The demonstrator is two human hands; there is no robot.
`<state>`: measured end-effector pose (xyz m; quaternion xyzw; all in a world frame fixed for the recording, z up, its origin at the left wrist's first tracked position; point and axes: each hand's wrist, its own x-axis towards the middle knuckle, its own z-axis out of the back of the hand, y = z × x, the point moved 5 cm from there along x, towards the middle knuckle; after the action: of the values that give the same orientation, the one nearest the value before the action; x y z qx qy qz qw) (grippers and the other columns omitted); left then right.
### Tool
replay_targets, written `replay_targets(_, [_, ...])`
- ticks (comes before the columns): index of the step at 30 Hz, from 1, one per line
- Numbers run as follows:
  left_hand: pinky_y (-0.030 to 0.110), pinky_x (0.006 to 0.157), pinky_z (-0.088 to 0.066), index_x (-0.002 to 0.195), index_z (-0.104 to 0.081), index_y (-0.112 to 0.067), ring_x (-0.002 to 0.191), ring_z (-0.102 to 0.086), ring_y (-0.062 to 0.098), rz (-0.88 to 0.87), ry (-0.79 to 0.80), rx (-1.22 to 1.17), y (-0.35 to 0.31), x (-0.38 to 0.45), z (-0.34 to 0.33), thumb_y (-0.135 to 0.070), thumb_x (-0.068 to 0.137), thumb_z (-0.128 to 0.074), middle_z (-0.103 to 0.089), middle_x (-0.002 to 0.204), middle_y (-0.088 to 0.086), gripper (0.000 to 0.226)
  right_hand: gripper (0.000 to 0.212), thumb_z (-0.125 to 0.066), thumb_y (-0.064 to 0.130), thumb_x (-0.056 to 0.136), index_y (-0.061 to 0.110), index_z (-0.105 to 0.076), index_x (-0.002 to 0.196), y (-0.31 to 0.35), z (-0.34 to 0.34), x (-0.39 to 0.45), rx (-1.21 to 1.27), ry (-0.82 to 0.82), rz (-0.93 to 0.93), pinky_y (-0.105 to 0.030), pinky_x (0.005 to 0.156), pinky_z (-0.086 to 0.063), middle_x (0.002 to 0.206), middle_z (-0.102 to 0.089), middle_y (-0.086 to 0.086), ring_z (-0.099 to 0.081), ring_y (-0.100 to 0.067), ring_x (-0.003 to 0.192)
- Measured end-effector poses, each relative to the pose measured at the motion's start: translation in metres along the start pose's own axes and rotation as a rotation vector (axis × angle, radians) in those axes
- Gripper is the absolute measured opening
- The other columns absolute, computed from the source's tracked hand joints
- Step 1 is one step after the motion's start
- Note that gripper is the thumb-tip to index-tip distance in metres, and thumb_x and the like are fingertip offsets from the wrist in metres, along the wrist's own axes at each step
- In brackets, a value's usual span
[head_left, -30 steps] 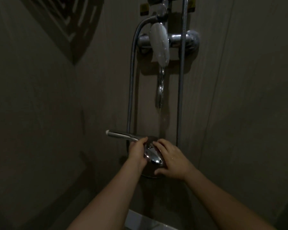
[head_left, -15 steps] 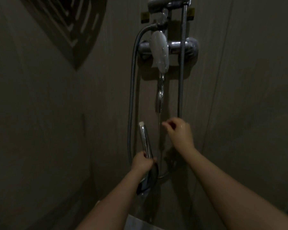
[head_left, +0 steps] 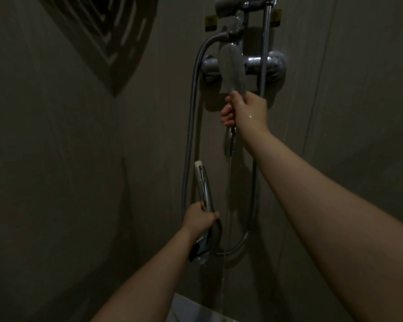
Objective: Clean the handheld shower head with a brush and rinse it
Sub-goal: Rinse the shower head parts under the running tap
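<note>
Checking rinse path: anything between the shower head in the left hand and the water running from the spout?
Nothing visible. The left hand grips the shower head, held just left of the thin water stream falling from the spout. The gap between them is open; the hose hangs further left. The right hand grips the tap lever above.

The left hand [head_left: 199,218] grips the chrome shower head [head_left: 204,201] by its handle, spray end pointing down. The right hand [head_left: 247,110] curls round the mixer lever [head_left: 232,68] (the room is dim), and a thin water stream [head_left: 227,205] falls from the spout [head_left: 229,142].
</note>
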<state>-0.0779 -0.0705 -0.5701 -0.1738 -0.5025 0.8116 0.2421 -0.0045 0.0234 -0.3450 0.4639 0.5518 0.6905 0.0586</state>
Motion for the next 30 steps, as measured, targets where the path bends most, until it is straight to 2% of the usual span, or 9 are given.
replay_targets(6, [0.024, 0.062, -0.037, 0.067, -0.042, -0.018, 0.070, -0.048, 0.013, -0.061, 0.028, 0.141, -0.008, -0.007, 0.017, -0.016, 0.083, -0.066, -0.049, 0.075, 0.002, 0.029, 0.033, -0.050, 0.033, 0.095, 0.015, -0.055, 0.067, -0.022, 0.003, -0.037, -0.137, -0.104, -0.042, -0.025, 0.051, -0.048, 0.061, -0.055, -0.003, -0.055, -0.015, 0.053])
replay_targets(8, [0.025, 0.071, -0.042, 0.078, -0.055, -0.015, 0.093, -0.059, 0.022, -0.098, 0.039, 0.401, -0.010, -0.005, 0.025, -0.019, 0.082, -0.062, -0.059, 0.093, 0.007, 0.009, 0.027, -0.057, 0.034, 0.089, 0.012, -0.064, 0.074, -0.029, -0.021, -0.071, -0.688, 0.109, 0.405, -0.034, 0.064, -0.050, 0.071, -0.063, -0.008, -0.061, -0.023, 0.067])
replay_targets(10, [0.027, 0.091, -0.044, 0.114, -0.059, -0.018, 0.119, -0.054, 0.024, -0.121, 0.138, 0.758, -0.006, -0.007, 0.025, -0.028, 0.085, -0.053, -0.059, 0.124, 0.006, 0.032, 0.033, -0.057, 0.040, 0.087, 0.014, -0.065, 0.106, -0.056, -0.060, -0.108, -1.244, 0.579, 0.595, -0.036, 0.086, -0.046, 0.103, -0.067, -0.008, -0.061, -0.025, 0.100])
replay_targets(12, [0.030, 0.099, -0.042, 0.130, -0.051, -0.026, 0.125, -0.050, 0.024, -0.176, 0.191, 1.030, -0.001, -0.011, 0.028, -0.034, 0.087, -0.051, -0.054, 0.135, 0.002, 0.043, 0.051, -0.055, 0.046, 0.087, 0.017, -0.051, 0.129, -0.085, -0.066, -0.118, -1.446, 0.840, 0.234, -0.037, 0.096, -0.041, 0.123, -0.060, -0.008, -0.055, -0.026, 0.116])
replay_targets(15, [0.037, 0.101, -0.038, 0.122, -0.055, -0.020, 0.118, -0.055, 0.028, -0.290, 0.205, 1.275, 0.001, -0.024, 0.030, -0.029, 0.086, -0.056, -0.058, 0.127, 0.009, 0.037, 0.056, -0.069, 0.048, 0.077, 0.011, -0.059, 0.118, -0.113, -0.056, -0.125, -1.464, 1.039, -0.239, -0.033, 0.079, -0.045, 0.114, -0.062, -0.010, -0.059, -0.026, 0.099])
replay_targets(20, [0.051, 0.117, -0.003, 0.118, -0.059, -0.016, 0.122, -0.051, 0.026, -0.485, 0.115, 1.466, -0.006, -0.034, 0.025, -0.015, 0.086, -0.054, -0.061, 0.122, 0.009, 0.033, 0.048, -0.070, 0.028, 0.081, 0.009, -0.057, 0.123, -0.149, -0.049, -0.150, -1.473, 1.021, -0.337, -0.035, 0.091, -0.048, 0.127, -0.060, -0.011, -0.059, -0.027, 0.114])
replay_targets(23, [0.055, 0.114, 0.005, 0.134, -0.046, -0.018, 0.144, -0.022, 0.021, -0.625, -0.138, 1.241, -0.008, -0.035, 0.043, -0.014, 0.084, -0.055, -0.036, 0.150, 0.005, 0.051, 0.045, -0.069, 0.031, 0.081, 0.004, -0.060, 0.117, -0.151, -0.037, -0.139, -1.320, 0.800, -0.390, -0.034, 0.085, -0.051, 0.120, -0.063, -0.015, -0.063, -0.029, 0.107])
replay_targets(25, [0.053, 0.114, -0.005, 0.133, -0.049, -0.017, 0.143, -0.027, 0.022, -0.705, -0.457, 0.862, -0.009, -0.039, 0.066, -0.011, 0.073, -0.060, -0.037, 0.150, 0.005, 0.061, 0.048, -0.070, 0.034, 0.081, 0.000, -0.060, 0.113, -0.145, -0.031, -0.133, -1.214, 0.671, -0.409, -0.033, 0.083, -0.050, 0.116, -0.064, -0.018, -0.063, -0.031, 0.106])
replay_targets(30, [0.038, 0.111, -0.022, 0.133, -0.044, -0.006, 0.134, -0.035, 0.029, -0.106, -0.736, -0.034, 0.019, -0.032, 0.121, -0.004, 0.082, -0.053, -0.043, 0.141, 0.014, 0.052, 0.044, -0.067, 0.031, 0.083, 0.001, -0.058, 0.114, -0.143, -0.021, -0.129, -1.113, 0.561, -0.444, -0.032, 0.083, -0.049, 0.115, -0.061, -0.017, -0.061, -0.032, 0.106])
